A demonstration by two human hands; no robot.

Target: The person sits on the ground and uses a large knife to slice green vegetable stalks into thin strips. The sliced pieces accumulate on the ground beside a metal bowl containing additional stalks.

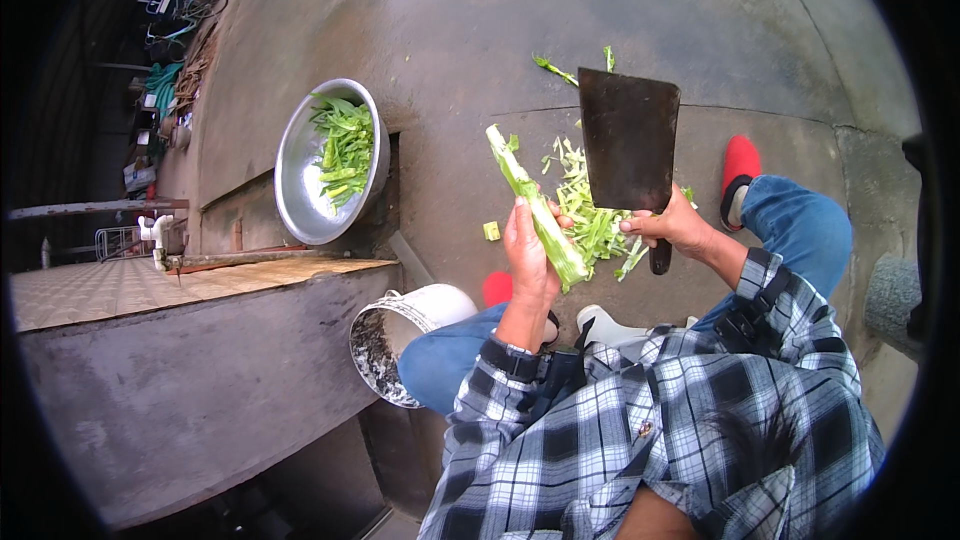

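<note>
The left hand (533, 258) wraps a thick green vegetable stalk (520, 178) — fingers curled round it — slanted beside pale green scraps (592, 231). The right hand (684, 227) clasps a broad-bladed cleaver (630, 140) at its handle.

Hands: two, one left hand (530, 250), one right hand (672, 227); one cleaver (632, 140), one long green stalk (527, 185), one loose cut chunk (491, 231), two green scraps (555, 70) far. One metal basin (298, 155) left, one white bucket (440, 307) near left, one white tap (158, 235) left, two red shoes (738, 162). Basin greens (345, 145), one batch; floor shreds (590, 225), one heap; pieces in both overlap, uncountable.
</note>
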